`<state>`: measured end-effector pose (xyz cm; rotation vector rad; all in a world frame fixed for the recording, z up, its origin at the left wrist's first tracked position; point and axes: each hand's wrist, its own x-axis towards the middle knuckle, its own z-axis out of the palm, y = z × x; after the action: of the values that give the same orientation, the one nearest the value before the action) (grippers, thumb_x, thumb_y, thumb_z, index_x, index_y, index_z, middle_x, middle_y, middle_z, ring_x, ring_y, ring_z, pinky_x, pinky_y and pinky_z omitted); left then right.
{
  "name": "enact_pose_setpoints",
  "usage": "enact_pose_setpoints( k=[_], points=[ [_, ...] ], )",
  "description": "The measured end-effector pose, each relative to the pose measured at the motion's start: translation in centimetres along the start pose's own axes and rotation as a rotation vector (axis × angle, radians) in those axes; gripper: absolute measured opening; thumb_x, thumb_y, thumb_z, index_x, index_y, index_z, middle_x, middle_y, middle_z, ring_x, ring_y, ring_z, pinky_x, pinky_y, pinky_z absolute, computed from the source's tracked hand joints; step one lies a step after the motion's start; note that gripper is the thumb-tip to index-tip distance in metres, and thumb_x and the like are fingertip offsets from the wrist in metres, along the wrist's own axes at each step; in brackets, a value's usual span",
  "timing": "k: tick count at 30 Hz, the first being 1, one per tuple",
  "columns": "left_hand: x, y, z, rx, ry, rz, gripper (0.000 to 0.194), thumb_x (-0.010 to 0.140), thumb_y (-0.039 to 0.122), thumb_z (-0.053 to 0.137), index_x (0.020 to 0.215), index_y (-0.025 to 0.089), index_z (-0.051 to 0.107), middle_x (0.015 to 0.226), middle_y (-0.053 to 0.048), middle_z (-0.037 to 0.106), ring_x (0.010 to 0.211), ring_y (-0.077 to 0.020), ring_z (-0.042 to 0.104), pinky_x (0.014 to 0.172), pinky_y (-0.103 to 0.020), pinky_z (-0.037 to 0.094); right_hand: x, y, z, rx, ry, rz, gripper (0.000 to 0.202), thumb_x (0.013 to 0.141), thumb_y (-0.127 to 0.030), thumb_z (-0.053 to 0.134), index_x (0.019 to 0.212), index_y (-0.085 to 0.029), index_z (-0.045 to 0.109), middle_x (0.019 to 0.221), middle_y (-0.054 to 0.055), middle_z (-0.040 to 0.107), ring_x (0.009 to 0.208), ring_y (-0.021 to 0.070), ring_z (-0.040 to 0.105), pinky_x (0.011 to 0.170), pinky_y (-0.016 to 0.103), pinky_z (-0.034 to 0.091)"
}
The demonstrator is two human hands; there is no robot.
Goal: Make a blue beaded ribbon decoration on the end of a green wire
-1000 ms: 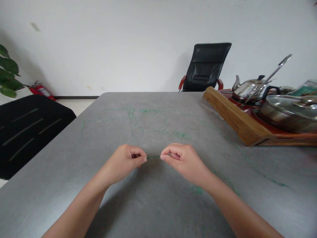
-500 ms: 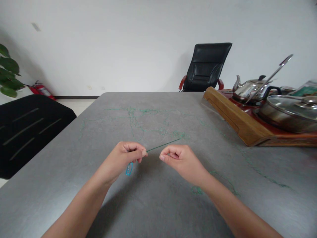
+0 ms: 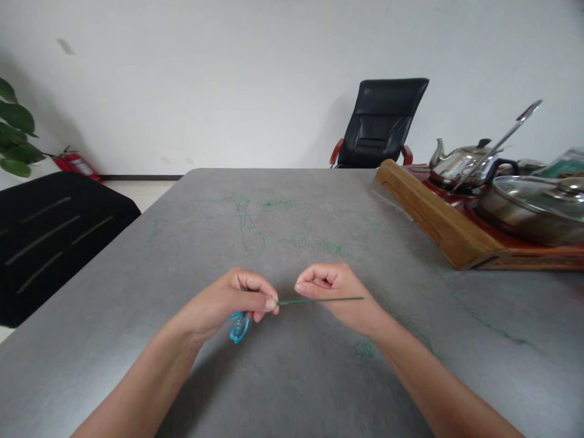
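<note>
A thin dark-green stem [image 3: 323, 300] is pinched between the thumb and fingers of my left hand [image 3: 250, 298]. It points right, and its far part passes in front of my right hand in the view. Below my left fingers hang blue petal-like loops [image 3: 239, 331] with small bead-like dots; my hand hides where they join the stem. My right hand [image 3: 331, 289] is closed in a pinch a short gap to the right. Whatever lies between its fingertips, if anything, is too fine to see. Near my right forearm lies a small bundle of green thread [image 3: 364, 348].
Tangled green thread [image 3: 335, 247] spreads over the grey table [image 3: 292, 389]. At the right, a wooden tray [image 3: 438, 225] bears a steel kettle [image 3: 463, 163] and a lidded pan [image 3: 533, 210]. Black chairs stand behind [image 3: 385, 121] and at the left [image 3: 59, 243].
The stem has swung down from a rising slant to nearly level. My left hand has shifted slightly right, and more of the blue loops shows. My right hand has hardly moved.
</note>
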<state>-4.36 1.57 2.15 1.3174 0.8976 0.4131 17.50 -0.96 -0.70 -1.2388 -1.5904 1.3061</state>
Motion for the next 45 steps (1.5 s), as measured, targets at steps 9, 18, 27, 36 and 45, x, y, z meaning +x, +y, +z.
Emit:
enact_pose_setpoints(
  k=[9, 18, 27, 36, 45],
  points=[
    [-0.1, -0.2, -0.3, 0.307, -0.174, -0.03, 0.013, 0.07, 0.017, 0.062, 0.069, 0.016, 0.075, 0.053, 0.004, 0.057, 0.049, -0.0071, 0.046, 0.049, -0.018, 0.034, -0.5, -0.7, -0.1, -0.053, -0.073, -0.075, 0.019, 0.081, -0.03, 0.064, 0.069, -0.016, 0.064, 0.053, -0.007, 0.039, 0.05, 0.007, 0.03, 0.047, 0.022, 0.022],
    [-0.3, 0.4, 0.0, 0.515, -0.041, -0.027, 0.017, 0.074, 0.019, 0.056, 0.071, 0.015, 0.072, 0.058, 0.004, 0.057, 0.055, -0.0089, 0.046, 0.054, -0.019, 0.034, -0.9, -1.3, 0.0, -0.252, 0.004, -0.228, 0.014, 0.085, -0.018, 0.061, 0.073, -0.016, 0.067, 0.07, -0.001, 0.064, 0.066, 0.0099, 0.055, 0.062, 0.022, 0.038],
    [-0.1, 0.3, 0.0, 0.494, 0.133, -0.024, 0.019, 0.075, 0.024, 0.055, 0.066, 0.016, 0.069, 0.054, 0.005, 0.053, 0.048, -0.0074, 0.038, 0.048, -0.019, 0.029, -1.2, -1.4, 0.3, -0.41, 0.049, -0.319, 0.014, 0.087, -0.014, 0.06, 0.075, -0.017, 0.067, 0.07, -0.002, 0.065, 0.067, 0.0093, 0.058, 0.063, 0.021, 0.039],
    [0.1, 0.1, -0.6, 0.435, 0.225, 0.042, 0.017, 0.073, 0.025, 0.058, 0.066, 0.016, 0.07, 0.054, 0.004, 0.055, 0.055, -0.0099, 0.047, 0.056, -0.021, 0.035, -1.3, -1.5, 0.3, -0.46, 0.061, -0.343, 0.014, 0.088, -0.015, 0.059, 0.076, -0.018, 0.066, 0.069, -0.003, 0.064, 0.065, 0.0092, 0.058, 0.062, 0.021, 0.038],
    [0.2, -0.2, -0.7, 0.27, 0.307, 0.078, 0.014, 0.071, 0.025, 0.062, 0.064, 0.016, 0.07, 0.056, 0.003, 0.057, 0.055, -0.0093, 0.047, 0.054, -0.021, 0.036, -1.2, -1.3, 0.4, -0.452, 0.085, -0.33, 0.016, 0.088, -0.014, 0.059, 0.074, -0.018, 0.066, 0.067, -0.003, 0.063, 0.065, 0.0094, 0.056, 0.063, 0.021, 0.037]
  ],
)
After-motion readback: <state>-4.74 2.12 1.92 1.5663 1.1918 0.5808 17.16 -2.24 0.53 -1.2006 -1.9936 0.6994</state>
